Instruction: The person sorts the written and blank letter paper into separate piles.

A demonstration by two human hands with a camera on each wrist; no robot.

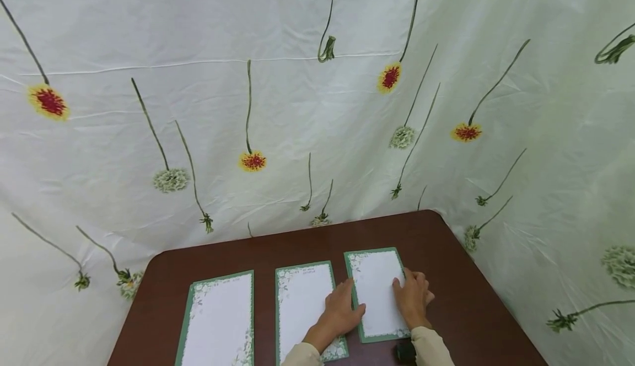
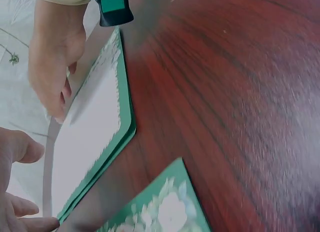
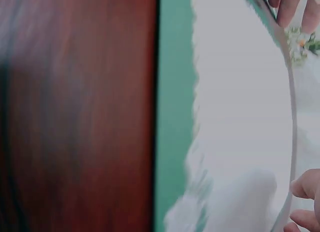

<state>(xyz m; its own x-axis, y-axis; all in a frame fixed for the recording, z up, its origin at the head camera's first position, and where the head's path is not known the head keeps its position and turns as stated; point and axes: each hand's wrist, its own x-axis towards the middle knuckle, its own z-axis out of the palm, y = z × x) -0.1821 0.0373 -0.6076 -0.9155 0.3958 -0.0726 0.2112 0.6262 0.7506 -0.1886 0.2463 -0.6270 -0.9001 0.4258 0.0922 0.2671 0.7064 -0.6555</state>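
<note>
A stack of white paper sheets [image 1: 374, 294] with green floral borders lies at the right of the table, doubled edges showing in the left wrist view. My left hand [image 1: 340, 306] is at its left side, fingers fairly straight, fingertips right by the edge. At the opposite side my right hand [image 1: 413, 297] has its thumb over the white face and its fingers loosely bent along the right edge. The right wrist view shows the stack's green near border [image 3: 175, 91]. Under my left forearm lies a middle sheet [image 1: 302, 300], partly covered, with small writing near its top.
A third bordered sheet [image 1: 220, 316] lies to the left on the dark brown table [image 1: 307, 245]. Flower-printed white cloth [image 1: 208, 96] hangs behind and to the right. A dark device with a green screen [image 2: 112, 2] is strapped at my right wrist.
</note>
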